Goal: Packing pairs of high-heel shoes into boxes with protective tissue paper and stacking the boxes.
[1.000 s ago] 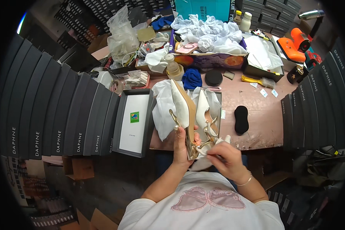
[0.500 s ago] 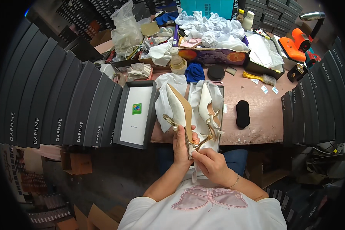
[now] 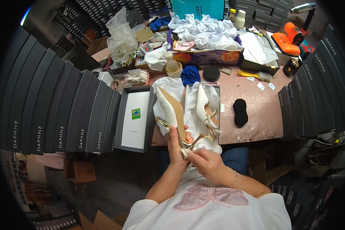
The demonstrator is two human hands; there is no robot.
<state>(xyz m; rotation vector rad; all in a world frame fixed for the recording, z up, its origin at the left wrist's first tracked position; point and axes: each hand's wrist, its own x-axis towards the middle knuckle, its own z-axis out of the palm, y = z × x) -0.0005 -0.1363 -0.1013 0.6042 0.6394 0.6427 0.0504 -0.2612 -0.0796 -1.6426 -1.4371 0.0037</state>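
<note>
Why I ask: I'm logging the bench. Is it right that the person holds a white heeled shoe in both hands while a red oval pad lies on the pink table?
Not quite: the oval pad is black, not red, as the head view shows. The left hand and right hand do hold the white heeled shoe, and the pad lies on the pink table.

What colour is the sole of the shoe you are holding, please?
Tan, seen in the head view on the shoe.

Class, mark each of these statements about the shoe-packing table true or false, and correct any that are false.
1. The left hand holds a white pointed shoe. True.
2. The second shoe lies in the open shoe box. True.
3. The box lid lies to the right of the open box. False: it lies to its left.
4. The black oval pad rests inside the box. False: it lies on the pink table.
5. The right hand works at the held shoe's heel end. True.
</note>
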